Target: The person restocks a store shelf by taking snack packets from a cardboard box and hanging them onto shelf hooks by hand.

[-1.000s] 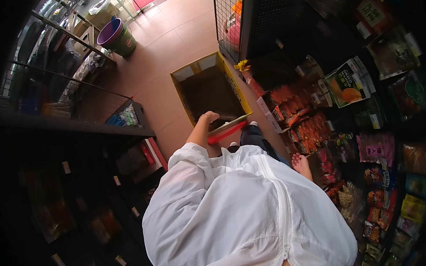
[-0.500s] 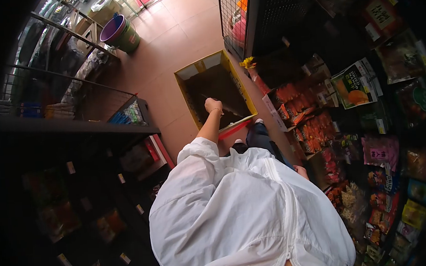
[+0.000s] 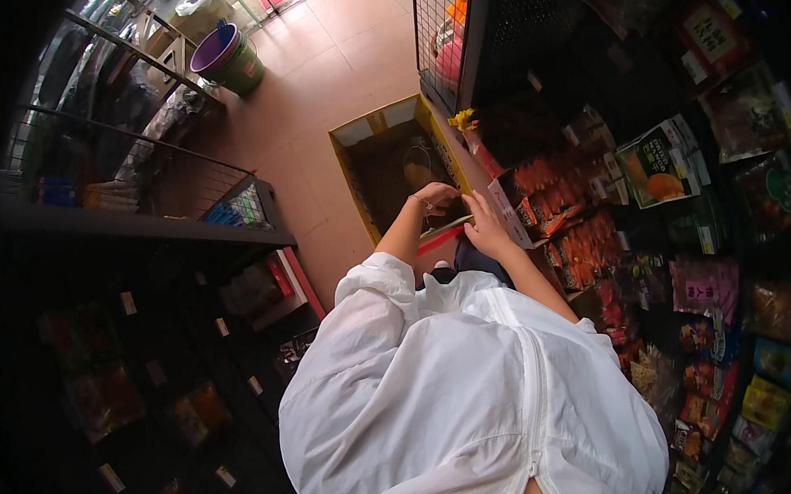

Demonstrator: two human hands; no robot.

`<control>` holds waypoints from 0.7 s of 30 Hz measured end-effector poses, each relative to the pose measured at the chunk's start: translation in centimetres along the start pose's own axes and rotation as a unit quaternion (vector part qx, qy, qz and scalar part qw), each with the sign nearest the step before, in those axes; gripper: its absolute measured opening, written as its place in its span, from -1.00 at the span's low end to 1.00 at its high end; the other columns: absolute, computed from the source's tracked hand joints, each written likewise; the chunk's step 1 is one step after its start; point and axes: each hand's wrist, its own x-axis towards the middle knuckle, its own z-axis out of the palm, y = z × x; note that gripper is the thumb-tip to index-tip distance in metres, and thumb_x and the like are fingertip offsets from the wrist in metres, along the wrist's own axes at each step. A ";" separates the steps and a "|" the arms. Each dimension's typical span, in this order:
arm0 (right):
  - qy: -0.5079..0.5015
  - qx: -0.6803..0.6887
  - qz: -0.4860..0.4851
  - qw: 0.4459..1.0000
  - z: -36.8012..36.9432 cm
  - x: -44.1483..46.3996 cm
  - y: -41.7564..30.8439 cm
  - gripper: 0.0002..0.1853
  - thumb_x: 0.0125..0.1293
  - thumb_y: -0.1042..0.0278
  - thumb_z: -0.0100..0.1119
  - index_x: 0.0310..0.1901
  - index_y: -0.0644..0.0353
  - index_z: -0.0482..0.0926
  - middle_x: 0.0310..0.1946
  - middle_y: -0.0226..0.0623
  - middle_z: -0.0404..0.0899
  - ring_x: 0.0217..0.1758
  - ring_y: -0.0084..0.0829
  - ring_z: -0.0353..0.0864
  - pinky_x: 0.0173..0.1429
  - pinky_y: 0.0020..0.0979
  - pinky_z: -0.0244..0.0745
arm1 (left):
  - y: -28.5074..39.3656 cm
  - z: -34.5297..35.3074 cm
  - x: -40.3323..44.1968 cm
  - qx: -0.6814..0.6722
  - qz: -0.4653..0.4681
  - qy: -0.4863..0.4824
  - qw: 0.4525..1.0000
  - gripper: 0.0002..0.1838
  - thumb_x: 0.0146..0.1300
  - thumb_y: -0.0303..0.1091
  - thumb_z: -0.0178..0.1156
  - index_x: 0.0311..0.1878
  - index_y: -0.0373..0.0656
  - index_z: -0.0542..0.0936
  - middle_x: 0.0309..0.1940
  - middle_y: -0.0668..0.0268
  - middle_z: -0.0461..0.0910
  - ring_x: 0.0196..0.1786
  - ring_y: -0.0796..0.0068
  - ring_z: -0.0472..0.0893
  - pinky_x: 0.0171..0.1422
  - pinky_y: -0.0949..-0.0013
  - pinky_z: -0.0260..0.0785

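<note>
An open cardboard box (image 3: 363,204) with yellow edges stands on the floor in front of my feet. Inside its dark interior lies a clear packet (image 3: 419,166) with something orange-brown in it. My left hand (image 3: 435,196) is over the box's near right corner, fingers loosely bent and apart, with nothing visible in it. Close beside it, my right hand (image 3: 485,223) has its fingers stretched out at the right rim; whether they press on the rim is hard to tell.
Hanging snack packets (image 3: 658,166) and trays of orange packets (image 3: 586,244) line the right shelf. A dark shelf (image 3: 140,222) runs along the left. Further off are a green bucket (image 3: 238,68) with a purple one inside and a wire rack (image 3: 441,31).
My left hand, earlier a fist over the box's middle, has moved right and loosened. My right hand has come up from my side to the rim. The packet now shows inside the box.
</note>
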 end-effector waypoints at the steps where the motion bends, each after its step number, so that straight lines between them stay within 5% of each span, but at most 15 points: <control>1: -0.032 -0.038 0.017 0.999 0.6 -0.3 -0.1 -0.40 -0.06 0.46 0.02 0.12 0.15 0.16 0.22 -0.08 -0.08 0.23 -0.08 0.07 0.12 -0.19 0.23 | -0.1 0.2 -0.4 0.044 -0.025 0.012 0.999 -0.71 -0.02 -0.24 0.06 -0.21 -0.12 0.53 -0.29 0.34 0.52 -0.17 0.35 0.47 -0.20 0.14 0.36; 6: -0.133 -0.105 0.035 0.985 0.3 -1.6 0.4 -0.34 -0.10 0.45 0.04 0.14 0.04 0.11 0.29 -0.14 -0.36 0.24 -0.04 0.04 0.08 -0.17 0.28 | 0.4 -0.7 -3.5 0.237 0.015 -0.013 0.971 -0.71 -0.07 -0.28 0.07 -0.23 -0.16 0.51 -0.14 0.23 0.42 0.05 0.22 0.34 -0.08 0.05 0.28; 7: -0.163 -0.107 0.051 0.980 0.1 -1.5 0.2 -0.34 -0.11 0.46 0.04 0.13 0.02 0.12 0.29 -0.14 -0.42 0.25 -0.03 0.03 0.07 -0.17 0.29 | 0.5 -0.7 -6.1 0.309 0.124 0.128 0.934 -0.72 -0.08 -0.29 0.07 -0.25 -0.17 0.51 -0.11 0.19 0.40 0.04 0.15 0.33 -0.04 0.08 0.26; 9: -0.187 -0.101 0.080 0.974 0.0 -1.0 -0.3 -0.36 -0.11 0.45 0.03 0.12 0.01 0.12 0.29 -0.15 -0.44 0.25 -0.03 0.02 0.06 -0.16 0.30 | 0.1 -1.0 -10.7 0.429 0.270 0.387 0.770 -0.71 -0.12 -0.32 0.08 -0.26 -0.18 0.49 -0.09 0.15 0.37 0.04 0.06 0.30 0.02 0.12 0.22; 10: -0.211 -0.097 0.110 0.966 0.0 -0.9 -0.4 -0.37 -0.11 0.45 0.03 0.10 0.00 0.13 0.30 -0.16 -0.46 0.26 -0.03 0.01 0.05 -0.15 0.31 | -0.6 -1.4 -12.3 0.475 0.302 0.500 0.658 -0.69 -0.15 -0.33 0.09 -0.25 -0.19 0.48 -0.10 0.14 0.37 0.05 0.05 0.28 0.04 0.13 0.20; 12: -0.188 -0.099 0.094 0.973 0.4 -1.1 -0.1 -0.38 -0.11 0.45 0.02 0.10 -0.01 0.13 0.30 -0.17 -0.46 0.27 -0.03 -0.01 0.05 -0.15 0.31 | -2.3 -2.6 -14.2 0.490 0.244 0.582 0.601 -0.61 -0.13 -0.35 0.07 -0.13 -0.20 0.41 -0.05 0.08 0.31 0.08 0.03 0.24 0.04 0.17 0.22; 16: -0.158 -0.092 0.070 0.981 0.7 -1.3 0.2 -0.37 -0.12 0.47 0.01 0.09 -0.03 0.13 0.30 -0.18 -0.46 0.29 -0.03 -0.06 0.07 -0.12 0.29 | -6.7 -3.4 -13.4 0.361 0.251 0.575 0.690 -0.53 -0.12 -0.39 0.05 -0.04 -0.24 0.31 -0.07 0.01 0.28 0.00 0.00 0.32 -0.01 0.13 0.26; 18: -0.160 -0.086 0.074 0.981 0.5 -1.4 0.0 -0.35 -0.12 0.49 0.01 0.11 -0.03 0.11 0.30 -0.18 -0.42 0.29 -0.04 -0.08 0.11 -0.13 0.25 | -7.7 -3.0 -13.2 0.278 0.197 0.494 0.800 -0.51 -0.12 -0.41 0.04 -0.02 -0.26 0.28 -0.14 -0.01 0.30 -0.13 -0.01 0.40 -0.07 0.12 0.30; 21: -0.128 -0.051 0.042 0.990 0.0 -1.5 0.6 -0.31 -0.11 0.53 -0.01 0.16 0.00 0.05 0.28 -0.14 -0.30 0.30 -0.06 -0.09 0.18 -0.18 0.16 | -8.0 -3.3 -12.5 0.284 0.254 0.511 0.770 -0.50 -0.12 -0.41 0.03 -0.01 -0.27 0.29 -0.19 -0.02 0.30 -0.25 -0.01 0.44 -0.12 0.12 0.32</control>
